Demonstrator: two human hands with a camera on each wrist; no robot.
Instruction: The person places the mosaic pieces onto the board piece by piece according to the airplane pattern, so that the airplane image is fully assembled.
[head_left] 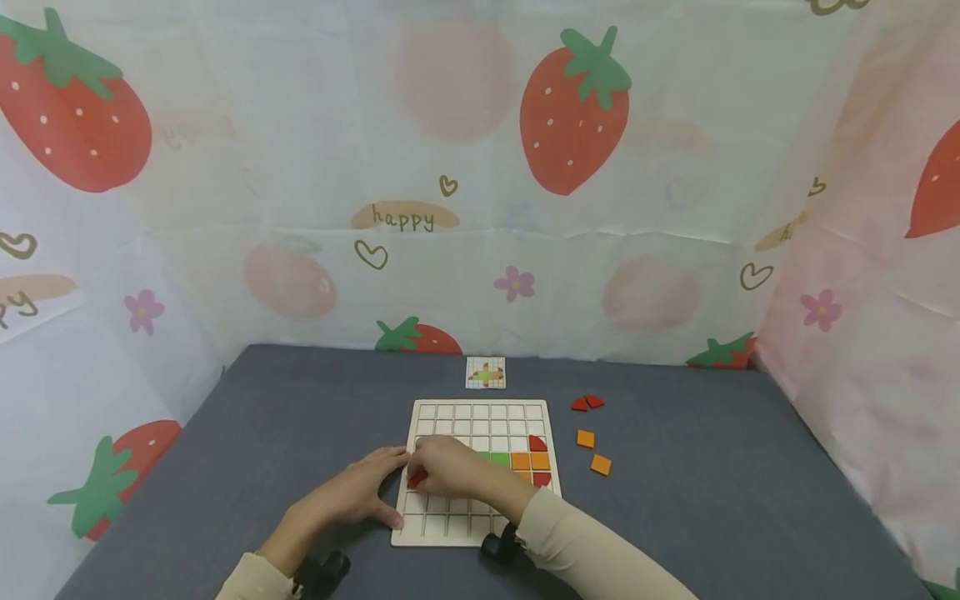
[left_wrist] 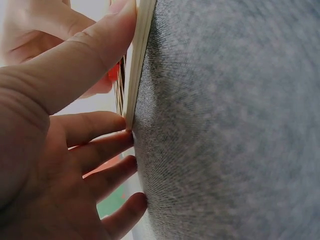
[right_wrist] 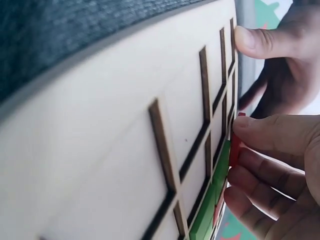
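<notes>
A pale wooden grid board [head_left: 480, 410] lies flat on the grey table. Near its left edge my right hand [head_left: 453, 468] pinches a red quarter-round tile [right_wrist: 236, 150] between thumb and fingers, down at the cells. My left hand [head_left: 352, 496] is spread along the board's left side, its thumb and fingertips touching the edge. Green tiles [head_left: 500, 458], orange tiles [head_left: 539, 461] and red quarter-round tiles [head_left: 537, 443] sit in the cells on the right. My right hand and forearm cover the middle cells in the head view.
Two loose red tiles [head_left: 587, 403] and two orange square tiles [head_left: 592, 450] lie right of the board. Behind it rests a small picture card [head_left: 486, 383] with a coloured grid pattern. Strawberry-printed cloth [head_left: 480, 167] stands around the table's back and sides.
</notes>
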